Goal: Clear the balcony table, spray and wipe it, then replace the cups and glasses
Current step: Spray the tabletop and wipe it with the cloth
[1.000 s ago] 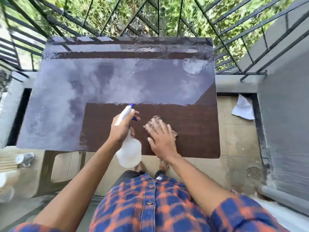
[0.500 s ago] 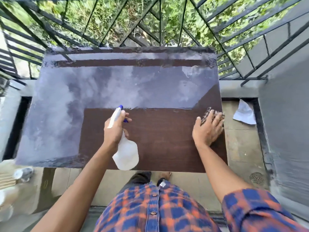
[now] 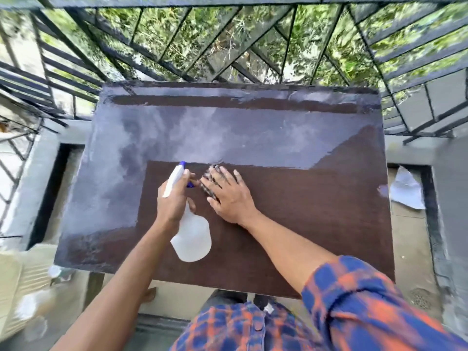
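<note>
Right hand: the right hand [image 3: 229, 196] lies flat, fingers spread, pressing a dark scrap of cloth [image 3: 208, 180] onto the dark brown wooden worktop [image 3: 316, 211]; only the cloth's blurred edge shows past the fingertips, so it is pinned under the palm, not gripped.
Left hand: the left hand [image 3: 174, 198] is wrapped around the neck of the white plastic spray bottle with a blue nozzle [image 3: 191, 239], forefinger up by the trigger.
Bottle axis: long axis runs near to far, nozzle pointing away from the person, fat body hanging toward the near edge, just above the worktop or resting on it; I cannot tell which.
Key relation: the cloth sits right at the line where bare brown wood meets the pale, hazy film; that film lies ahead of and to the left of the wiping hand.
Nearer hand: the right hand is already at that line; the two hands are just beside each other.
Open room: no cups or glasses on the worktop, free travel far and right; leftward the bottle stands in the way.
Edges: black metal railing [image 3: 228, 46] close behind the far edge; a white crumpled paper [image 3: 405, 192] lies on the floor past the right edge.
Judgement: wiping stage, roughly half the top left to do.
</note>
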Motion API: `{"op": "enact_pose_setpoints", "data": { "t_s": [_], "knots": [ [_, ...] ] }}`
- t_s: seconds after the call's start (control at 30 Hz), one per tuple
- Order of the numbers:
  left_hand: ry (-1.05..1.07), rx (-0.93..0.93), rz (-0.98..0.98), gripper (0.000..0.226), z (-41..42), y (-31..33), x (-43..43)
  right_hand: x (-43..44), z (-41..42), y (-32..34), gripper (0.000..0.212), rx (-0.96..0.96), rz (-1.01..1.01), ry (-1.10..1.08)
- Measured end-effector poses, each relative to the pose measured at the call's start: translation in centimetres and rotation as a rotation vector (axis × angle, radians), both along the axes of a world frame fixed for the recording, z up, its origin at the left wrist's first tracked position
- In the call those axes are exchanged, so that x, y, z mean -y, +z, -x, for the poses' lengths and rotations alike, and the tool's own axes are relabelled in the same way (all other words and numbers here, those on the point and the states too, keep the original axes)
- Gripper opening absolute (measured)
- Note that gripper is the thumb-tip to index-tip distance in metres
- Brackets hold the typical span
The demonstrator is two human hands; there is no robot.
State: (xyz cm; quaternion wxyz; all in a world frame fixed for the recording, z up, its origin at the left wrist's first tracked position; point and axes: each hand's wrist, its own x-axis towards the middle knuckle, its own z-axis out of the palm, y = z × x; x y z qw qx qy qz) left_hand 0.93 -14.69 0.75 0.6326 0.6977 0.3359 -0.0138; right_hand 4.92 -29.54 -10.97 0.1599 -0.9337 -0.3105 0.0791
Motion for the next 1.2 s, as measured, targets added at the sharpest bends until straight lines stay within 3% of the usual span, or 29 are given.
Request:
{"op": "enact_pose_setpoints", "data": {
  "t_s": [0.13, 0.3, 0.43, 0.57, 0.67, 0.9, 0.97, 1.07, 1.2],
  "knots": [
    [-0.051, -0.014, 0.024, 0.029, -2.1, -0.3, -0.3, 2.6, -5.4, 0.0, 0.060, -0.031, 0.018, -0.131],
    [-0.130, -0.012, 0.051, 0.027, -5.6, 0.2, 0.0, 13.3, -11.3, 0.2, 0.062, -0.076, 0.080, -0.654],
    [-0.161, -0.010, 0.074, 0.021, -8.1, 0.3, 0.1, 21.8, -9.2, 0.0, 0.063, -0.052, 0.108, -1.084],
    [-0.178, 0.002, 0.077, 0.034, -10.6, -0.3, 0.2, 21.8, -4.4, -0.4, 0.067, -0.056, 0.054, -1.363],
    [-0.198, -0.002, 0.091, 0.034, -11.8, -0.6, 0.6, 16.4, -2.4, -0.5, 0.068, -0.064, 0.045, -1.261],
    [-0.210, 0.026, 0.026, 0.034, -13.7, -0.9, 2.2, 2.2, -7.1, -0.1, 0.064, -0.043, 0.064, -0.196],
    [-0.186, 0.030, 0.023, 0.038, -14.0, -0.7, 3.1, 1.6, -9.7, -0.1, 0.061, -0.032, 0.091, -0.066],
    [-0.159, 0.026, 0.006, 0.039, -14.5, -0.5, 4.4, 4.8, -14.8, -0.2, 0.058, -0.050, 0.043, -0.168],
    [-0.153, 0.027, 0.000, 0.033, -15.9, -0.7, 6.5, 17.1, -20.3, -0.1, 0.058, -0.080, 0.039, -0.624]
  ]
}}
